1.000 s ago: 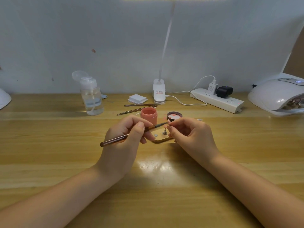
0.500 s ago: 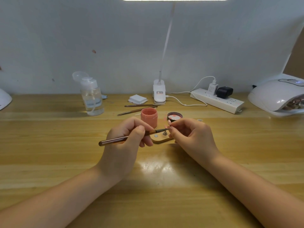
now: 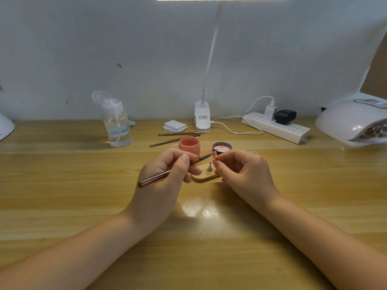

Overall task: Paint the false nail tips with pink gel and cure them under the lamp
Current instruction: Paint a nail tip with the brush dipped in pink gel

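Between the two hands, just above the wooden table point(image 3: 62, 168), the nail tip point(image 3: 215, 154) is showing only as a tiny pink speck w/ the right hand point(image 3: 240, 174) pinching it, fingers covering most of it, while the left hand point(image 3: 165, 174) is gripping the brush point(image 3: 167, 174), bristles touching the tip. Behind them the pink gel jar point(image 3: 189, 145) & its lid point(image 3: 222, 147) are sitting partly hidden by knuckles, the small stand point(image 3: 206, 176) is peeking out btw the hands, and the curing lamp point(image 3: 354, 122) is getting cut off at the right edge. Label text on the clip lamp base point(image 3: 202, 119) & pump bottle point(image 3: 117, 124) is too blurred to read.
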A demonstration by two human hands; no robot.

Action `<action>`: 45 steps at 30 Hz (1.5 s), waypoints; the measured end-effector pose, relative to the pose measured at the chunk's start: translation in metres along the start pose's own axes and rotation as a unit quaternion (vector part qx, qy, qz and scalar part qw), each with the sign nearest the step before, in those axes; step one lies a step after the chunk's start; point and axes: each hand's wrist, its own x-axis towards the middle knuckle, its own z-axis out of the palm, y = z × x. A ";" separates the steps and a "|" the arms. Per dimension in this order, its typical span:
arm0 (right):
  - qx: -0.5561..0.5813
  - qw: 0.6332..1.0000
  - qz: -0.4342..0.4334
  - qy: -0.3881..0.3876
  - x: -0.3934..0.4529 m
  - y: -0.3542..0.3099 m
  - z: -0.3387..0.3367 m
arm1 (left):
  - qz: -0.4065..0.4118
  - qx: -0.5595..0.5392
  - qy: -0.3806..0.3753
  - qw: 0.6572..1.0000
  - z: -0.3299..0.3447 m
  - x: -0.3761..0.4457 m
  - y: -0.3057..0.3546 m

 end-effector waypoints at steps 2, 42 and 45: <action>0.002 1.000 0.000 -0.001 0.000 0.000 0.000 | -0.001 -0.001 0.000 1.000 0.000 0.000 0.000; 0.026 0.999 0.028 0.008 0.001 0.000 0.001 | -0.043 0.323 0.027 0.945 -0.022 0.102 0.018; 0.029 0.999 0.029 0.006 0.001 -0.001 0.001 | -0.084 0.391 -0.019 0.916 -0.014 0.124 0.015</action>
